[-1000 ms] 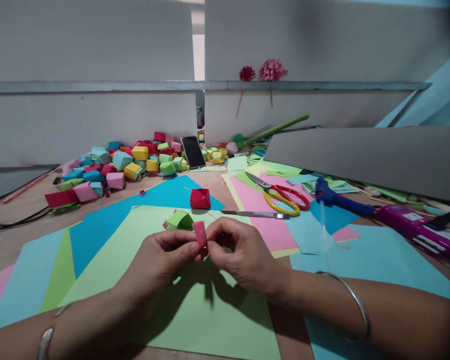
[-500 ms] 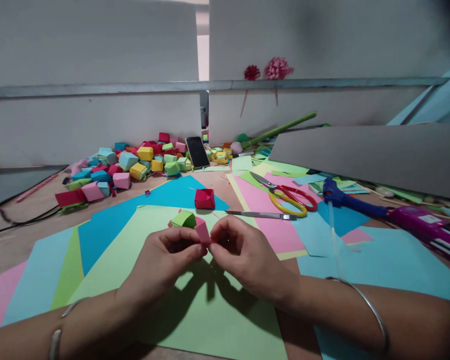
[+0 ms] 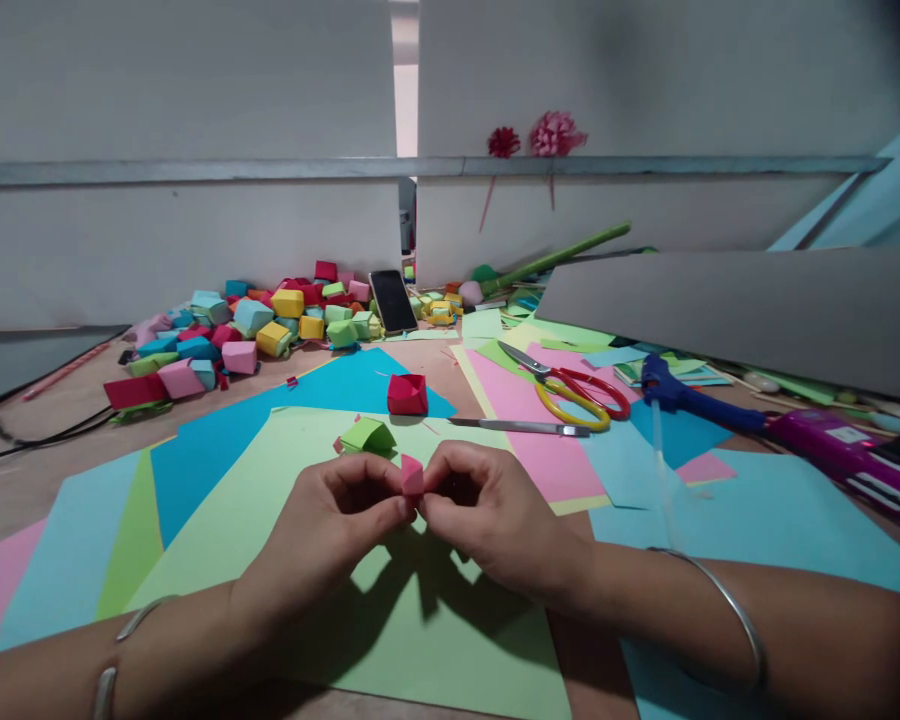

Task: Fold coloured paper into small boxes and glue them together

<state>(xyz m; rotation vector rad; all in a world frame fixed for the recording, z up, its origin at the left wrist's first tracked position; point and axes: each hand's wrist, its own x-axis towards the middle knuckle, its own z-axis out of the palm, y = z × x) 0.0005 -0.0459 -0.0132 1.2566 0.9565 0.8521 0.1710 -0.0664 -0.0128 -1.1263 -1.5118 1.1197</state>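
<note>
- The left hand (image 3: 330,512) is pinching a small folded pink paper piece (image 3: 412,474) by its lower left side, thumb and forefinger drawn together with no visible gap.
- The right hand (image 3: 499,515) is meeting it at the right edge, its thumb and forefinger also closing on the paper; what the other fingers are gripping, if anything, is hidden.
- The pink piece is standing roughly upright between the two sets of fingertips, above the large light green sheet (image 3: 487,655), in front of a green folded paper piece (image 3: 369,436) and a red paper box (image 3: 407,395).
- For clean folding, the left pinch should be staying firm but light, since the thin paper would probably be crushing under hard pressure.
- The right fingertips are probably doing best by lining up the edges before pressing, then running along each crease in one pass.
- Both wrists are hanging low, so the upper panel is showing clearly; keeping it unblocked should be helping with squareness.
- A slim metal blade (image 3: 521,428) and scissors (image 3: 570,388) are lying beyond the right hand, so elbows and knuckles should be staying clear.
</note>
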